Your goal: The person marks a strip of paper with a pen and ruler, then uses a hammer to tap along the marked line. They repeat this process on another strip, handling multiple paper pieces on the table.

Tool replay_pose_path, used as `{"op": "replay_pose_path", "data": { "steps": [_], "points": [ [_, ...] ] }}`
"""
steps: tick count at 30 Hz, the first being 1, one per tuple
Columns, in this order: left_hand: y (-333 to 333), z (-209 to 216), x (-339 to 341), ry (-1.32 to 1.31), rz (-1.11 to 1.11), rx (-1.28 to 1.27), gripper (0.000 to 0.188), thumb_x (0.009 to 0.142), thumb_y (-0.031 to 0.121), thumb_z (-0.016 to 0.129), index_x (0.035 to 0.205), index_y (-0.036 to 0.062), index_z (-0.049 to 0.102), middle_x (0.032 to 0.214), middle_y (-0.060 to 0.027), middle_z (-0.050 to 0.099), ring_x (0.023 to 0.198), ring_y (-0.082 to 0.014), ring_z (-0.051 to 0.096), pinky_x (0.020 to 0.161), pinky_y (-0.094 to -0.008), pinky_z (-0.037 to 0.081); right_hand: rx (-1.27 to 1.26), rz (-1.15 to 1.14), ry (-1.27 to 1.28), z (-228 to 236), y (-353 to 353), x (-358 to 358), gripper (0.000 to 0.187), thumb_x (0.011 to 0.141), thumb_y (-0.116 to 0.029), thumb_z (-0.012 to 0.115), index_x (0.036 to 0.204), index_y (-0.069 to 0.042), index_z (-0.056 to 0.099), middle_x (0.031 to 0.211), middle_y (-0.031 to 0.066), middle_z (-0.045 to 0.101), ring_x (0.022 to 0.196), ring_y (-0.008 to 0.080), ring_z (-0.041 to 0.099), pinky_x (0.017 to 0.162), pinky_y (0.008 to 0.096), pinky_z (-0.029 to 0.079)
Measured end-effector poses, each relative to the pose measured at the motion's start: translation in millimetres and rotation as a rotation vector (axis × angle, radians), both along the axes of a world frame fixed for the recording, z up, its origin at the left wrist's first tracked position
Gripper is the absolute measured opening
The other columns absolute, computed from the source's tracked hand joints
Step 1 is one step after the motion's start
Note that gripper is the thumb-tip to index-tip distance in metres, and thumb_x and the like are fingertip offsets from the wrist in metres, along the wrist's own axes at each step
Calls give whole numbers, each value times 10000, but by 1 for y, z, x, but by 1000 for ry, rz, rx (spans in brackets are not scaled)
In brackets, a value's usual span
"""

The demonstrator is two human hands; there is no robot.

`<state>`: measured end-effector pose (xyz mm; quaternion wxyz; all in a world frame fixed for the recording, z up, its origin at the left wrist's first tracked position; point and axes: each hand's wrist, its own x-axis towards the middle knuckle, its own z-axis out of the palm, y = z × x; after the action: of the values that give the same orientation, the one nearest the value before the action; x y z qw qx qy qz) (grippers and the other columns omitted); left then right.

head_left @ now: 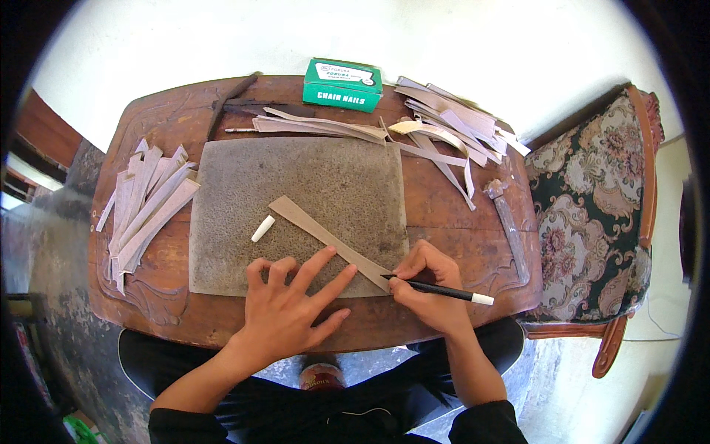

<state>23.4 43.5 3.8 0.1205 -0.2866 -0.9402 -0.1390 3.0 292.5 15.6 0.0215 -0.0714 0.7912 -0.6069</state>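
A tapered tan strip lies diagonally on a speckled grey board, its near-right end under a black pen. The left hand, fingers spread, steadies the strip; the right hand pinches the pen. Marking looks under way on this one; whether the left pile or far-right pile is done, I cannot tell. The carved wooden worktop stands by a white wall, a floral upholstered chair on the right.

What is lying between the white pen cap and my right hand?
In the head view, a light brown strip slants across the mat between the cap and right hand, with the left hand touching it.
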Motion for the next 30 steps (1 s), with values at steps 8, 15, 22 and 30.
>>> {"op": "replay_pose_path", "data": {
  "steps": [8, 15, 22, 30],
  "points": [
    [0, -2, -1, -2, -12, -15, 575, 823, 487, 745, 1365, 311, 668, 1477, 9, 519, 1096, -252, 425, 967, -487, 303, 87, 44, 48, -3, 8, -1, 215, 760, 57, 768, 768, -24, 569, 820, 81, 617, 760, 145, 626, 663, 262, 477],
    [0, -3, -1, 0, -13, -21, 601, 806, 490, 758, 1370, 305, 667, 1479, 0, 515, 1110, -260, 415, 978, -492, 294, 100, 49, 79, 0, 5, -3, 172, 753, -6, 771, 782, 8, 602, 787, 73, 596, 707, 153, 618, 629, 272, 477],
    [0, -3, 0, 1, -9, -21, 599, 809, 494, 755, 1370, 303, 668, 1483, 0, 515, 1104, -259, 416, 977, -490, 294, 109, 63, 86, 1, 2, -3, 171, 758, 20, 761, 784, 17, 592, 814, 73, 595, 727, 128, 632, 638, 258, 503],
    [0, -2, -1, 3, 1, -11, 555, 840, 489, 731, 1365, 323, 667, 1481, 24, 529, 1074, -234, 437, 961, -477, 309, 142, 61, 98, 3, 1, -3, 173, 751, 19, 761, 779, 16, 590, 800, 76, 591, 717, 139, 632, 634, 264, 501]
  ]
}}
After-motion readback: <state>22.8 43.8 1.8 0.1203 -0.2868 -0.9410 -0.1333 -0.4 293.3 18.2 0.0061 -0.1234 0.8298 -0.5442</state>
